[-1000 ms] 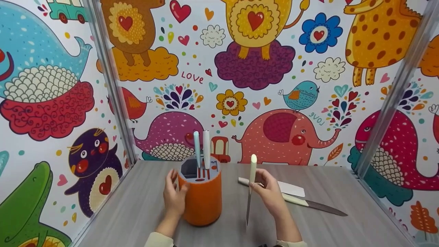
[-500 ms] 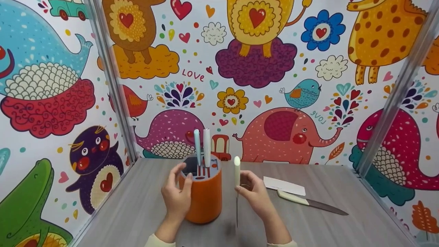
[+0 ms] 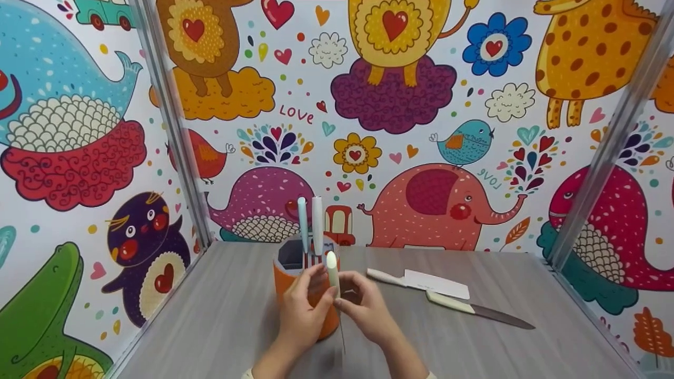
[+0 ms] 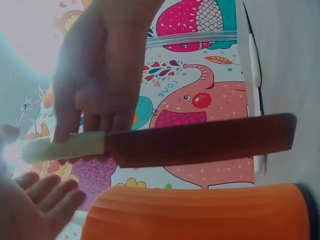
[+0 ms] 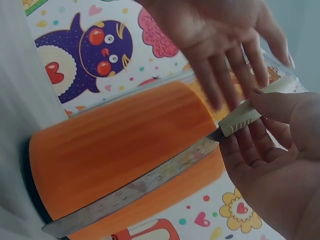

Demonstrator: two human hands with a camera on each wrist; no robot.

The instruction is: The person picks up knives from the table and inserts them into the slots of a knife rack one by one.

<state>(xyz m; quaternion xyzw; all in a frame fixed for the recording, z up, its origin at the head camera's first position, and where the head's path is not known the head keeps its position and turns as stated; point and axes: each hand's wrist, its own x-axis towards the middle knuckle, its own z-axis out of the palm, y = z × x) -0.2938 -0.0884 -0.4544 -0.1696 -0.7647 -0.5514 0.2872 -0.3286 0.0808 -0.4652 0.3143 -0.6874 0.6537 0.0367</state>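
Observation:
My right hand (image 3: 371, 310) pinches the cream handle of a kitchen knife (image 3: 332, 268), holding it upright with the blade pointing down. In the left wrist view its broad blade (image 4: 210, 142) has a squared end. My left hand (image 3: 300, 310) is beside the handle, its fingers (image 5: 227, 75) relaxed and apart from it in the right wrist view. Behind both hands stands an orange round knife block (image 3: 281, 284), partly hidden by the left hand. A light blue-handled utensil (image 3: 303, 226) and a white-handled one (image 3: 317, 226) stick up from its slots.
On the grey table (image 3: 474, 352) to the right lie a white cleaver (image 3: 437, 284) and a cream-handled knife (image 3: 500, 316) with a dark blade, its handle close against the cleaver. Printed cartoon panels (image 3: 295, 131) wall in the back and sides.
The right hand has carried the knife leftward, in front of the knife block. The left hand has left the block's side and moved right, up beside the knife handle.

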